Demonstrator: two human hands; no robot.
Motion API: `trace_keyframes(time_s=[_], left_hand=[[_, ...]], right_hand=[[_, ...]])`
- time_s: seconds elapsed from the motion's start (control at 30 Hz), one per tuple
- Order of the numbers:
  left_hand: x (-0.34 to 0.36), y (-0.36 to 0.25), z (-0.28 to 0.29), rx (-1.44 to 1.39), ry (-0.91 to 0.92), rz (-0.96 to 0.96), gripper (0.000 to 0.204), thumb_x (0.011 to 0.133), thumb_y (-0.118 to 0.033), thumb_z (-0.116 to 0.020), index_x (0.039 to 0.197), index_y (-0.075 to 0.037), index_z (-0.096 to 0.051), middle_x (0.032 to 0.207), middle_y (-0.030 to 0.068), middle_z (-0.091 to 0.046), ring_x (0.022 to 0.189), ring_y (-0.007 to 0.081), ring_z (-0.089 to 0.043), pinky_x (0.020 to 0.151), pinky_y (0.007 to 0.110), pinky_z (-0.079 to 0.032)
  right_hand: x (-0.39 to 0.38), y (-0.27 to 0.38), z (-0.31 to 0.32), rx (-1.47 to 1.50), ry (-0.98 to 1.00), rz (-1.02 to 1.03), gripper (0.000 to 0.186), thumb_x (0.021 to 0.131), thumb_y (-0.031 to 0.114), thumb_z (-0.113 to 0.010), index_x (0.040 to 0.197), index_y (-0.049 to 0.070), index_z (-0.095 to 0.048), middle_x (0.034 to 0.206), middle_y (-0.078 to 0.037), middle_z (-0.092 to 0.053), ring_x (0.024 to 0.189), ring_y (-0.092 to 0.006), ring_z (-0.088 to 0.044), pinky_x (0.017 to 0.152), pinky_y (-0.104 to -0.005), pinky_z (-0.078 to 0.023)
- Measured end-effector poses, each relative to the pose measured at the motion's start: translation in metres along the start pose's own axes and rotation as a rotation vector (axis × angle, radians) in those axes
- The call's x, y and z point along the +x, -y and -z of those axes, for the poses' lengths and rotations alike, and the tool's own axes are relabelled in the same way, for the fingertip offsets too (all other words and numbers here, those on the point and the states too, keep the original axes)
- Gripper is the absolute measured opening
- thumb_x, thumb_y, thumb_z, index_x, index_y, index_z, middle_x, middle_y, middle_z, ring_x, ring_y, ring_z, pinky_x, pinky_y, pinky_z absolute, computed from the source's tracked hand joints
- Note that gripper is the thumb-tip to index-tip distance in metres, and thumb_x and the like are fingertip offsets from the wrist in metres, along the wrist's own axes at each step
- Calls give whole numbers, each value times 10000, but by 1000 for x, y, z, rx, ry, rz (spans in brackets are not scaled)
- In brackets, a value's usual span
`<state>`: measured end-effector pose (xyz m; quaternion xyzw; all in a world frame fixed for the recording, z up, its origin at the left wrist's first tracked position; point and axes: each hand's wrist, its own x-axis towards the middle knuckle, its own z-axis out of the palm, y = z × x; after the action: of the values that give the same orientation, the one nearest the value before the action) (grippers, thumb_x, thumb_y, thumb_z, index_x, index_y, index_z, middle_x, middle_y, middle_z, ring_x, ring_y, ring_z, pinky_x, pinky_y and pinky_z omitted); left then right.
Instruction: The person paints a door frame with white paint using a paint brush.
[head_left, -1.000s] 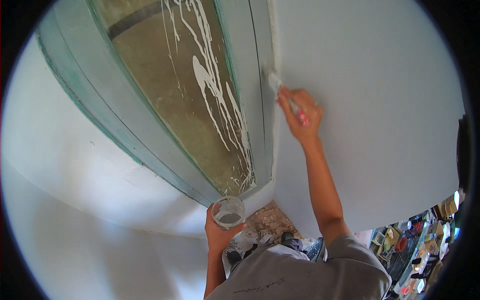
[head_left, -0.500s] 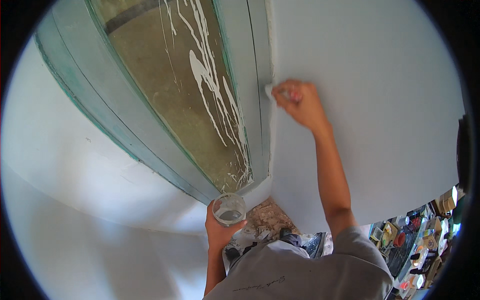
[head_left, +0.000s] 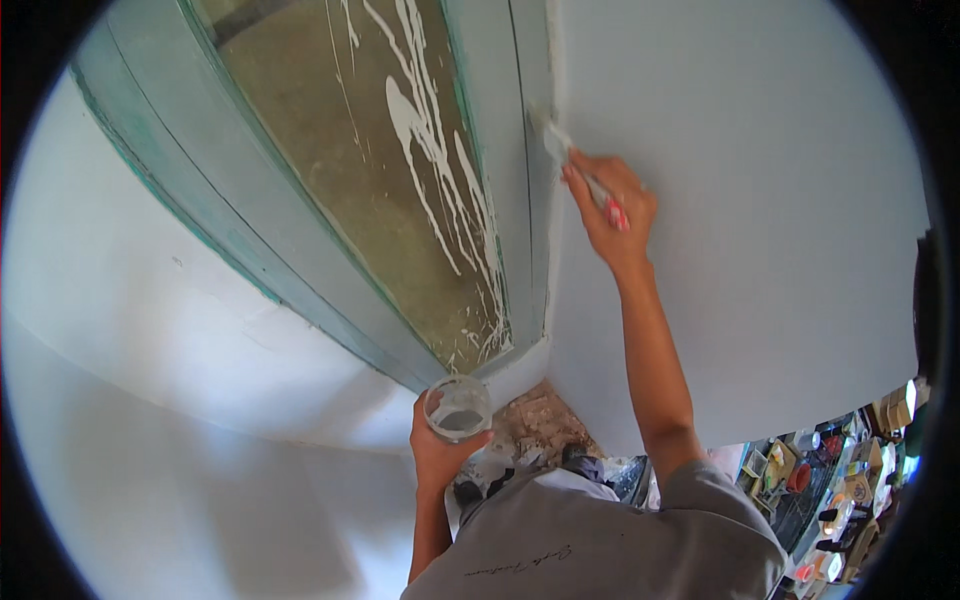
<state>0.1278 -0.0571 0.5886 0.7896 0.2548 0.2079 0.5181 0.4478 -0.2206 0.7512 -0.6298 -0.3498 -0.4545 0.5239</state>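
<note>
My right hand (head_left: 618, 205) grips a paintbrush (head_left: 592, 183) with a whitish handle and a red end. Its bristles meet the grey-painted door frame (head_left: 537, 200) near the corner with the white wall. Down in front of my body, my left hand (head_left: 440, 462) is wrapped round a clear plastic cup (head_left: 458, 408), which has grey paint at the bottom and smears up its sides. Between the frame's sides is a brownish glass pane (head_left: 340, 150), streaked with white paint drips (head_left: 425, 130). Green edging shows along the frame.
A white wall (head_left: 750, 200) rises close on the right, and another white wall (head_left: 150, 330) curves on the left. Below, the floor (head_left: 535, 420) is covered with brownish debris near my feet. Several boxes and containers (head_left: 840, 480) crowd the lower right.
My right hand has turned and shifted slightly right, so the brush now points up and left along the frame, its tip higher. The cup has risen a little in the picture.
</note>
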Motion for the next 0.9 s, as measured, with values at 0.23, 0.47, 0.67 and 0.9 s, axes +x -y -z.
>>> trace_keyframes(time_s=[0.23,0.47,0.67,0.9], left_hand=[[8,7,-8,-171,101,-40,1068,576,-227,-1038,1457,27,-489,1372,176,-635,1261,302,-635,1080,416,-506],[8,-1,-13,-157,115,-76,1040,592,-217,-1035,1446,32,-497,1334,149,-669,1243,262,-648,1072,396,-510],[19,47,-33,-194,137,-104,1029,594,-209,-1028,1447,24,-502,1330,149,-670,1235,277,-649,1071,407,-502],[31,223,-116,-124,198,-144,979,581,-211,-1014,1428,-24,-559,1374,174,-623,1290,355,-598,1133,468,-431]], right_hand=[[-194,-35,21,-46,455,-440,141,916,47,-784,1053,13,-792,898,-155,-737,733,-309,-697,703,-343,-566],[-187,-35,24,-39,566,-567,150,911,76,-786,1041,2,-786,954,-166,-761,764,-300,-725,725,-358,-569],[-181,-31,23,145,603,-587,121,909,54,-784,998,-27,-769,887,-130,-755,703,-181,-706,652,-288,-545],[-343,-33,49,452,485,-1111,71,932,22,-777,953,-46,-771,849,-94,-757,617,-118,-692,555,-248,-540]])
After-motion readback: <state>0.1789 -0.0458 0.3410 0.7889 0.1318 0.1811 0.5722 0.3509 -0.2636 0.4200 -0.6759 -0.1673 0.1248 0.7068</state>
